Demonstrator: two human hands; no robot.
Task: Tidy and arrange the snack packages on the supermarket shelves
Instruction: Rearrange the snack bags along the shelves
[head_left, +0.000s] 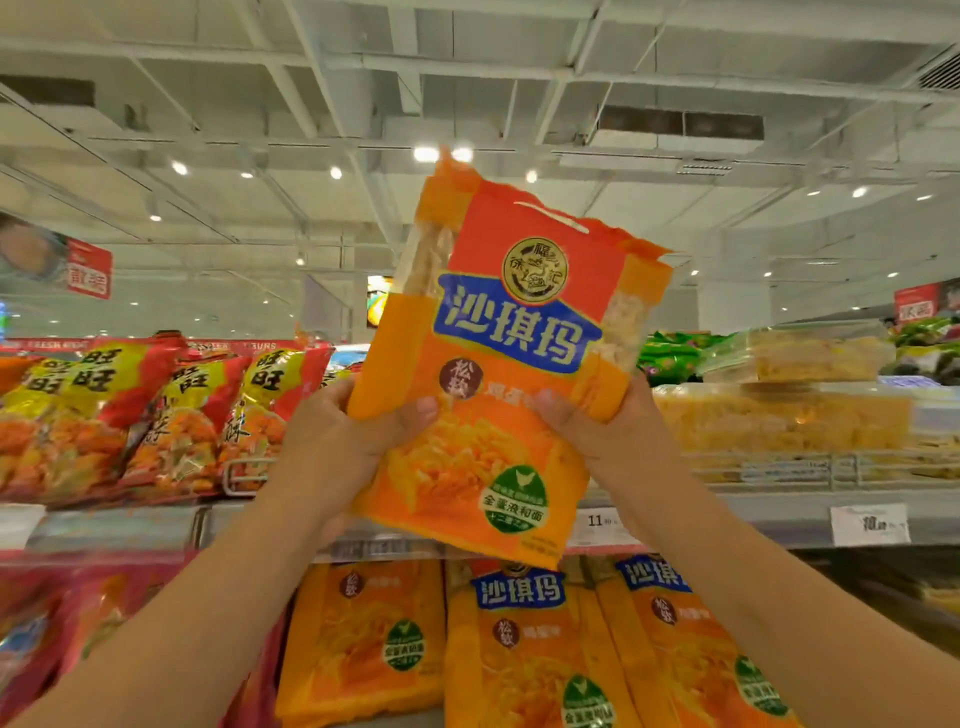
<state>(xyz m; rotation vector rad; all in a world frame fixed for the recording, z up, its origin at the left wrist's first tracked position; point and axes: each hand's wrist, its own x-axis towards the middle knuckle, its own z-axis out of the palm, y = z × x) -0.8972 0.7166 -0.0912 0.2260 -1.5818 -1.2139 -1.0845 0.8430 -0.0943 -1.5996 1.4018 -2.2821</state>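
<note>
Two bare forearms, no sleeves; left hand (332, 426), right hand (587, 421)

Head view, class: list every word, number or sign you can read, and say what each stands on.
"沙琪玛": held bag, gripped by left hand and right hand.
"松软": same bag, brown circle.
"全蛋液和面": same bag, green badge.
"沙琪玛": lower-shelf bags.
"旺旺": red bags.
"11": price tag; the rest blurred.
Hanging signs, other tags: too blurred.
</note>
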